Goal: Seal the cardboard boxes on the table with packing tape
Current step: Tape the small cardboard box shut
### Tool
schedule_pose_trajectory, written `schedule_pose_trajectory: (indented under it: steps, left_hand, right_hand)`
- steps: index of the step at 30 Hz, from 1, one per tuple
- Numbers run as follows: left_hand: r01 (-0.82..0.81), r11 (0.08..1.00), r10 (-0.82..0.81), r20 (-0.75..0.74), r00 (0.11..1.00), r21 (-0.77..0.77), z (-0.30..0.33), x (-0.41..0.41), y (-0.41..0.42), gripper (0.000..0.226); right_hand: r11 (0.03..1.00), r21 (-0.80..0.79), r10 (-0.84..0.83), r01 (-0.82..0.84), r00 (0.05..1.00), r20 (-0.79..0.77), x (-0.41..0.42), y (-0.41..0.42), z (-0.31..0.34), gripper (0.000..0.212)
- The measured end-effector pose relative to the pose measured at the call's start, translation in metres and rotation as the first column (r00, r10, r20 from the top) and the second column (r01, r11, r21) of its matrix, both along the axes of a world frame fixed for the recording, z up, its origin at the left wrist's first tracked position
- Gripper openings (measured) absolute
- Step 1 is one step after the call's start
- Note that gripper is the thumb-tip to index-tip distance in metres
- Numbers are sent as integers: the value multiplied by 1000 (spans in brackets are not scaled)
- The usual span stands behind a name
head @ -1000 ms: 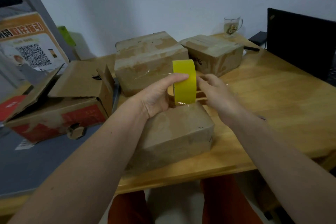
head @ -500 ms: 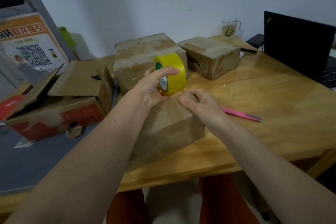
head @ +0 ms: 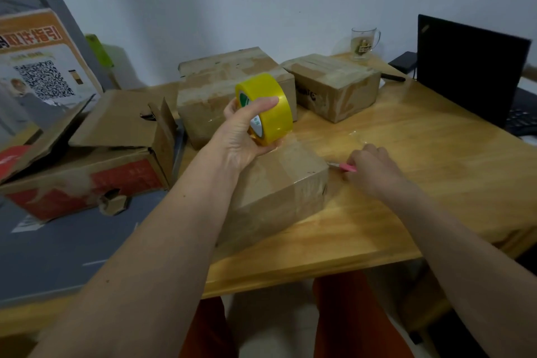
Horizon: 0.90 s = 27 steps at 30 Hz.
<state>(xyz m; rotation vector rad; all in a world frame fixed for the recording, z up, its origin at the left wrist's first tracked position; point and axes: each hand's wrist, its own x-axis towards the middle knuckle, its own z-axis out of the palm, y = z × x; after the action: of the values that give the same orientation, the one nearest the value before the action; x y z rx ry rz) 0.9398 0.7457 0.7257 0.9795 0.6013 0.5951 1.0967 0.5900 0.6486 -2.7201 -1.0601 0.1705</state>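
The left hand [head: 244, 136] grips the tape roll [head: 266, 109], thumb across its upper side and fingers curled under it, and holds it just above the far edge of the near box [head: 276, 183]. A clear strip of tape appears to run from the roll down onto the box top, though the film is too glassy to trace with certainty.

The right hand [head: 370, 167] lies on the table [head: 436, 168] to the right of that box, fingers curled over the pink cutter [head: 345, 166]. Whether it has closed firmly on the handle I cannot tell; the back of the hand hides the grip. The cutter's long axis runs left to right, its tip pointing from the right hand toward the box's right edge, almost touching the cardboard.

The coming move, as I judge it, is the cut. The taut strip sits up and to the left of the right hand, just beyond the box top and beneath the roll. The blade already points roughly that way, so the right hand is the one to carry it there while the left keeps tension.
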Motion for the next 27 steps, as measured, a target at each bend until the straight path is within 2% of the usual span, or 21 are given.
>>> schedule_pose_trajectory:
  steps: [2,4,6,8,11,12,13,16,21,23,27]
  left_hand:
    - [-26,1000,26,-17,1000,7,1,1,-2,103]
    - [-34,999,34,-16,999,-11,2,0,-3,104]
    - [-31,999,30,-14,999,-27,2,-1,-5,104]
    - [-26,999,26,-20,999,-25,2,-1,-6,92]
    - [-4,1000,4,-39,999,7,2,0,-4,53]
    - [-4,1000,4,-43,999,7,2,0,-5,49]
    - [-8,1000,8,-43,999,6,3,0,-5,54]
    - [-19,1000,20,-54,998,25,3,0,-5,86]
    - [-22,999,23,-30,999,39,0,0,-5,83]
    - [-27,999,27,-8,1000,24,0,0,-4,84]
    - [-22,1000,22,24,999,8,-1,1,-3,87]
  right_hand:
    - [1000,-13,-5,6,999,41,3,0,-2,22]
    - [1000,20,15,-15,1000,19,3,1,2,18]
    - [989,143,48,-37,996,-73,1,0,11,20]
    - [947,312,116,-72,985,-125,-3,-5,23,20]
    - [854,468,273,-227,961,-33,-11,-15,47,21]
    - [814,501,340,-295,941,3,-15,-18,55,22]
    - [774,516,399,-368,915,55,-19,-21,62,23]
    - [722,425,483,-546,838,256,-33,-18,76,24]
    - [773,147,462,-617,707,536,-51,2,86,28]
    - [783,67,474,-618,663,579,-56,8,87,30]
    - [777,12,496,-629,624,604,-60,15,87,27]
